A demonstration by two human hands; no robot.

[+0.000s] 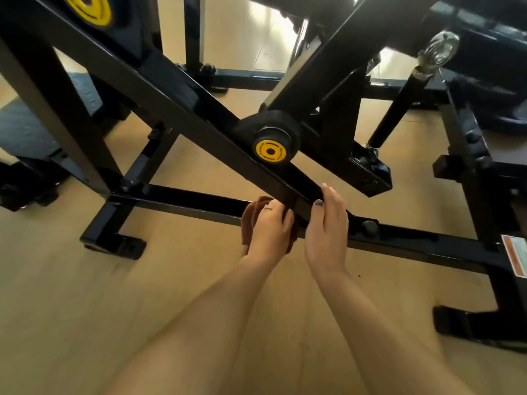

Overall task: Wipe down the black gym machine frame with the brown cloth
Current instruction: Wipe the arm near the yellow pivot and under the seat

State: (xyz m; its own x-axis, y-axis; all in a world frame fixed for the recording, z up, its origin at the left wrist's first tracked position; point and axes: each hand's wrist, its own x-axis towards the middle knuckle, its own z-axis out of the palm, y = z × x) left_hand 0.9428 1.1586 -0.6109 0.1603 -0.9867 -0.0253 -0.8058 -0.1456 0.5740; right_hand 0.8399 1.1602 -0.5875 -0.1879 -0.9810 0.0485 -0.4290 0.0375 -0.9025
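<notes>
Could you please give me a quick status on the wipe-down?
Left hand grips brown cloth against diagonal frame bar. Right hand grips the bar's lower end. Nothing in the way.

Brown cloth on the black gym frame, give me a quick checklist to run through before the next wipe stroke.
1. Folded brown cloth gripped: ok, the left hand curls round it.
2. Cloth against metal: ok, it is pressed at the lower end of the black diagonal steel bar.
3. Right hand steadying: ok, fingers wrap the bar's edge just right of the cloth.
4. Stroke path up the bar: not ok, the round black pivot hub with its yellow cap sits on it.
5. Bar already clean: cannot tell.
6. Pale wooden floor underfoot: ok, nothing lies near the arms.
</notes>
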